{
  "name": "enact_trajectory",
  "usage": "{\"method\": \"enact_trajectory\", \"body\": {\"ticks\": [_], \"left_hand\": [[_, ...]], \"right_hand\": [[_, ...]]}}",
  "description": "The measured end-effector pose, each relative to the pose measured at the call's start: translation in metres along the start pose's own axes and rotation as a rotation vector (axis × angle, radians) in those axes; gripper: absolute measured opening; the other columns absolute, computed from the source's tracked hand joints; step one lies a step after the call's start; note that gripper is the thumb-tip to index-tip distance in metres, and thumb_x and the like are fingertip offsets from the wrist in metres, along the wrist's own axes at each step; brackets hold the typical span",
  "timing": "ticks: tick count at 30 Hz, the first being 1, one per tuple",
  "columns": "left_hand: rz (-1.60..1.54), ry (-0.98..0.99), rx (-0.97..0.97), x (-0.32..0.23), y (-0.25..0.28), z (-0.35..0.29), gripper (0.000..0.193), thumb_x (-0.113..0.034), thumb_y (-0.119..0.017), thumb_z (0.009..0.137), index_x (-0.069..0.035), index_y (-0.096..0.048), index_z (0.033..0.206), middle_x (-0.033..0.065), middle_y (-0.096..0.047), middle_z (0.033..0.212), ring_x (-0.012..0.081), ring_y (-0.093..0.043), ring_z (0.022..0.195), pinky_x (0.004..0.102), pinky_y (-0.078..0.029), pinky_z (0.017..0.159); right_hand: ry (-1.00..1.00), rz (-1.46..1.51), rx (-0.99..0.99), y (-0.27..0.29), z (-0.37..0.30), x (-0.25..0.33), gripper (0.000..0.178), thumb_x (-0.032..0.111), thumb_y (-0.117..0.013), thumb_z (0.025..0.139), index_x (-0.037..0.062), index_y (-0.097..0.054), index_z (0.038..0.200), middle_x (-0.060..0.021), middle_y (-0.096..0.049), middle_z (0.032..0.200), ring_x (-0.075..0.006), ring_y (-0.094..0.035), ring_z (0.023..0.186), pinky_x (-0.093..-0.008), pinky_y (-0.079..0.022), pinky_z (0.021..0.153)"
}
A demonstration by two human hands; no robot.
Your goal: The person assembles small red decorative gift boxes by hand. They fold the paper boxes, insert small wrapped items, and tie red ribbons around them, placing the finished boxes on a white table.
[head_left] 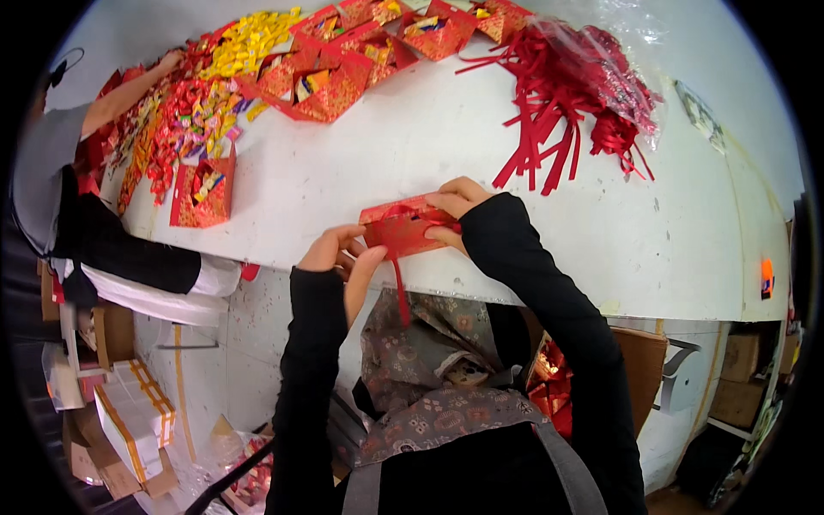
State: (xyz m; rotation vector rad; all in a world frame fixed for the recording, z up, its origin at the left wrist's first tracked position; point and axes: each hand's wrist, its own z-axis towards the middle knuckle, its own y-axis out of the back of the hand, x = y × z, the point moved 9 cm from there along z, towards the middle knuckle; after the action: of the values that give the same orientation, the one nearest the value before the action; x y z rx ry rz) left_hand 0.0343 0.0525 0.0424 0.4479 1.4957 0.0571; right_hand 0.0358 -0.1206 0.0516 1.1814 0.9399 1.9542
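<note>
A small red box with a gold pattern [410, 239] lies at the near side of the white table, between my hands. My left hand [336, 256] closes on its left end, thumb in front and fingers behind. My right hand [455, 209] grips its right end, fingers over the top and thumb at the near face. A red ribbon [401, 296] runs along the box top and hangs down past the table edge by my left thumb. What is inside the box is hidden.
Several open red boxes [330, 96] with sweets stand at the far side; one more box [204, 193] sits at left. A heap of wrapped sweets [202, 107] spreads beside a co-worker's arm [129, 99]. Cut red ribbons [558, 103] with clear plastic lie at far right.
</note>
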Motion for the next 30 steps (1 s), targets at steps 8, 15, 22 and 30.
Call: {"method": "enact_trajectory", "body": {"ticks": [8, 15, 22, 30], "left_hand": [[0.353, -0.293, -0.271, -0.013, -0.012, 0.013, 0.024, -0.018, -0.07, 0.075, -0.001, -0.059, 0.089, 0.003, -0.049, 0.07, 0.0117, -0.045, 0.065, 0.0238, -0.039, 0.06], [0.472, -0.518, -0.018, -0.041, -0.013, 0.034, 0.012, -0.019, -0.068, 0.073, -0.007, -0.068, 0.076, 0.0074, -0.06, 0.088, 0.0248, -0.05, 0.087, 0.0352, -0.042, 0.077], [0.376, -0.484, 0.022, -0.049, -0.01, -0.013, 0.01, -0.011, -0.065, 0.078, -0.002, -0.06, 0.078, 0.008, -0.064, 0.083, 0.021, -0.059, 0.075, 0.031, -0.045, 0.07], [-0.573, 0.16, 0.066, 0.027, -0.039, -0.011, 0.012, -0.003, -0.055, 0.086, 0.003, -0.056, 0.095, 0.0093, -0.063, 0.083, 0.0129, -0.061, 0.071, 0.0246, -0.051, 0.067]], "right_hand": [[-0.032, -0.038, -0.017, 0.002, -0.014, -0.001, 0.038, 0.027, -0.07, 0.073, 0.0095, -0.06, 0.104, -0.0055, -0.058, 0.099, -0.0209, -0.062, 0.073, -0.0289, -0.049, 0.063], [-0.051, 0.005, -0.012, 0.001, -0.011, 0.001, 0.038, 0.026, -0.071, 0.072, 0.0087, -0.06, 0.105, -0.0054, -0.058, 0.098, -0.0206, -0.062, 0.073, -0.0291, -0.049, 0.062], [-0.106, -0.147, -0.126, 0.005, -0.016, 0.013, 0.04, 0.022, -0.071, 0.071, 0.0085, -0.059, 0.105, -0.008, -0.055, 0.108, -0.023, -0.062, 0.078, -0.0314, -0.049, 0.062], [0.198, 0.112, -0.09, 0.006, 0.0, 0.029, 0.018, 0.018, -0.061, 0.078, 0.0105, -0.064, 0.095, -0.0077, -0.063, 0.081, -0.0272, -0.06, 0.07, -0.0347, -0.048, 0.06]]}}
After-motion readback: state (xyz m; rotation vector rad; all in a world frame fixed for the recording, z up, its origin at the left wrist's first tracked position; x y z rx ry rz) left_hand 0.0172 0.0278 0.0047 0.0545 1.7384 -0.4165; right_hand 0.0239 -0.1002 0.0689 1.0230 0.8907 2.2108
